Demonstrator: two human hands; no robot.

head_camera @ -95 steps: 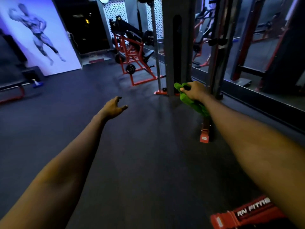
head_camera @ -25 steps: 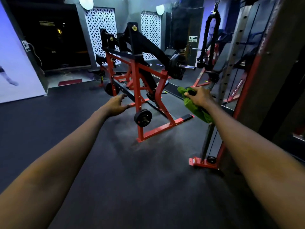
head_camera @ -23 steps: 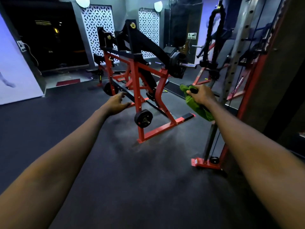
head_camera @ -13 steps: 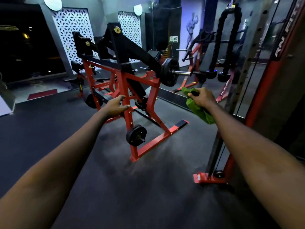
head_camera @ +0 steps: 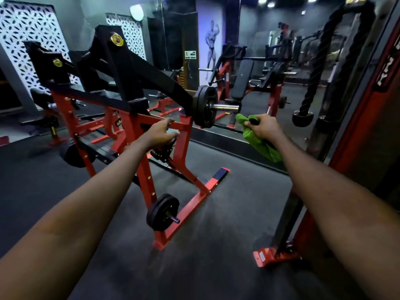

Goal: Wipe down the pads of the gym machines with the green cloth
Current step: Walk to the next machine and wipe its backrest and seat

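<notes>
Dim gym, dark floor (head_camera: 216, 245): right hand (head_camera: 263, 127) grips green cloth (head_camera: 257, 145); left hand (head_camera: 161, 133) relaxed, fingers loose, at red plate-loaded machine (head_camera: 186, 156) frame.

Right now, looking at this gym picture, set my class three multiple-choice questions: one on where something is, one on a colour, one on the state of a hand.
1. Where is the green cloth?
A. on the floor
B. in the right hand
C. draped over a bench

2. What colour is the nearest machine's frame?
A. blue
B. yellow
C. red

3. What is the left hand doing?
A. held out, gripping nothing
B. lifting a weight plate
C. gripping the cloth

Answers: 1 B, the cloth hangs bunched from the right hand's grip; 2 C, its legs and base bar are red; 3 A, its fingers are loose, beside the frame.
</notes>
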